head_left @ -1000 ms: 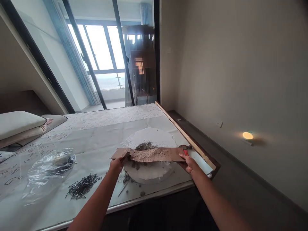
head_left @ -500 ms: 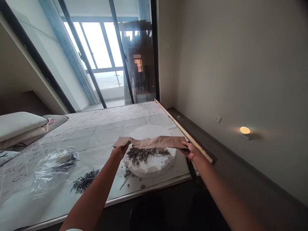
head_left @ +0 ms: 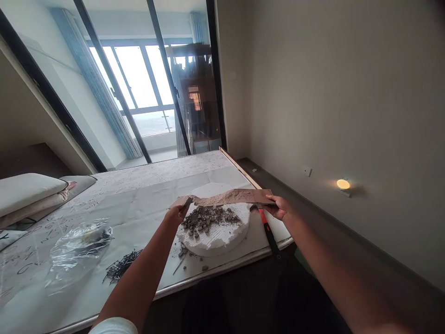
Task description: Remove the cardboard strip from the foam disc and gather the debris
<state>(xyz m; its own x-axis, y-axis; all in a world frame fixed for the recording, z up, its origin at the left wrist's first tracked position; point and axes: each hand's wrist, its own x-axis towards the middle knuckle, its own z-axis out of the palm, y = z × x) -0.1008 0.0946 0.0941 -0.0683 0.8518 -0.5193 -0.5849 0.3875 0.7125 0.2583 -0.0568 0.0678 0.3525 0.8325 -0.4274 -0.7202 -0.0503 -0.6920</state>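
Bed (head_left: 181, 169) beneath foam disc (head_left: 225, 237), glass doors (head_left: 139, 74) beyond

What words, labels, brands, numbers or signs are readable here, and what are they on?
"C": on the patterned cover, lower left.
Other letter-like marks on that cover: too small or blurred to read surely.
Dark mark on the white cloth at the left edge: cut off, unreadable.
Brown strip and hammer: no readable text.
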